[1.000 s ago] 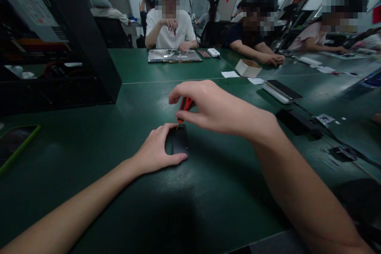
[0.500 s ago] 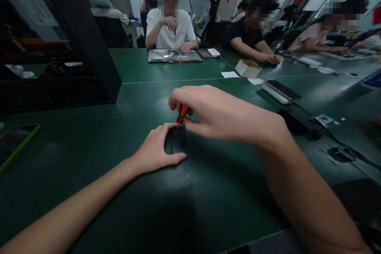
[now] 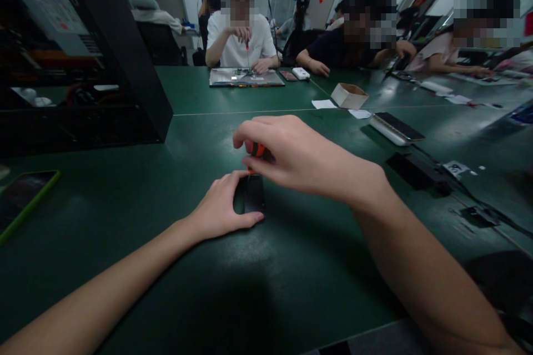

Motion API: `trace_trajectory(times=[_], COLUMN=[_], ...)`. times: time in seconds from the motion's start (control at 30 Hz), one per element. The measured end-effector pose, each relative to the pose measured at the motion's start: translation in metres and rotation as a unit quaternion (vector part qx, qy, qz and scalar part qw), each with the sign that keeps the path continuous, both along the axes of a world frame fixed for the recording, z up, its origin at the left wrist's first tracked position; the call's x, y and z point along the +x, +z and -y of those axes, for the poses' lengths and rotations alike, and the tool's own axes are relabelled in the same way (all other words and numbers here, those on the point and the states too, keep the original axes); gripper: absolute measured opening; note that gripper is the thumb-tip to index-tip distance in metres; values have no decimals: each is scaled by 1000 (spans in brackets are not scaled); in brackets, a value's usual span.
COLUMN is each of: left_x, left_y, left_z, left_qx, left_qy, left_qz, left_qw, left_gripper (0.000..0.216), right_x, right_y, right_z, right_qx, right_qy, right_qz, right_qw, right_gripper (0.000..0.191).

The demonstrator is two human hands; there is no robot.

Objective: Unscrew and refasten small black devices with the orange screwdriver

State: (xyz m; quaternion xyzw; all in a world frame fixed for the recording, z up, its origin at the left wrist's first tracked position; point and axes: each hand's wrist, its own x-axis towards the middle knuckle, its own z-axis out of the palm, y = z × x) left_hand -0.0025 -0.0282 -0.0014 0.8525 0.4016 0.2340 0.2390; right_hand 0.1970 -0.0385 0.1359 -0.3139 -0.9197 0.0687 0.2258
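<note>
A flat black rectangular device (image 3: 255, 195) lies on the green table (image 3: 179, 277) in front of me. My left hand (image 3: 221, 205) grips it, with the thumb at its near end and the fingers at its far end. My right hand (image 3: 275, 150) is above it, closed round a screwdriver (image 3: 258, 150) with an orange and black handle. The screwdriver points down at the far end of the device. Its tip is too small to make out, and part of the handle is hidden by my fingers.
A black metal case (image 3: 145, 89) stands at the left, near a green-edged phone (image 3: 29, 194). To the right are a small open box (image 3: 350, 95), a phone on a white block (image 3: 395, 127), a black adapter (image 3: 418, 172) and cables. Across the table, a co-worker (image 3: 244, 39) handles a panel (image 3: 245, 79).
My right hand has turned slightly about the screwdriver, its thumb now farther across the handle. The left hand still holds the device. A co-worker at the right has moved their arms apart.
</note>
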Motion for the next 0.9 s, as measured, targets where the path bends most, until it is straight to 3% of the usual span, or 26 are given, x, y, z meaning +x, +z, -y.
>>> trace_trajectory(times=[0.13, 0.3, 0.47, 0.6, 0.77, 0.9], left_x=[0, 0, 0, -1, 0, 1], left_y=[1, -1, -2, -1, 1, 3], left_z=[0, 0, 0, -1, 0, 4], left_qx=[6, 8, 11, 10, 4, -10], left_qy=[-4, -2, -4, -4, -4, -14], left_qz=[1, -5, -3, -9, -5, 14], left_qw=[1000, 1000, 1000, 1000, 1000, 1000], left_gripper=[76, 81, 77, 76, 78, 80], right_x=[-3, -3, -3, -6, -2, 10], right_y=[1, -1, 0, -3, 0, 6], right_z=[2, 0, 2, 2, 1, 1], right_qx=[-19, 16, -15, 17, -4, 8], right_qy=[54, -19, 52, -14, 46, -30], right_qz=[-2, 17, 10, 21, 18, 64], right_qw=[998, 1000, 999, 1000, 999, 997], right_gripper=[37, 24, 40, 29, 35, 15])
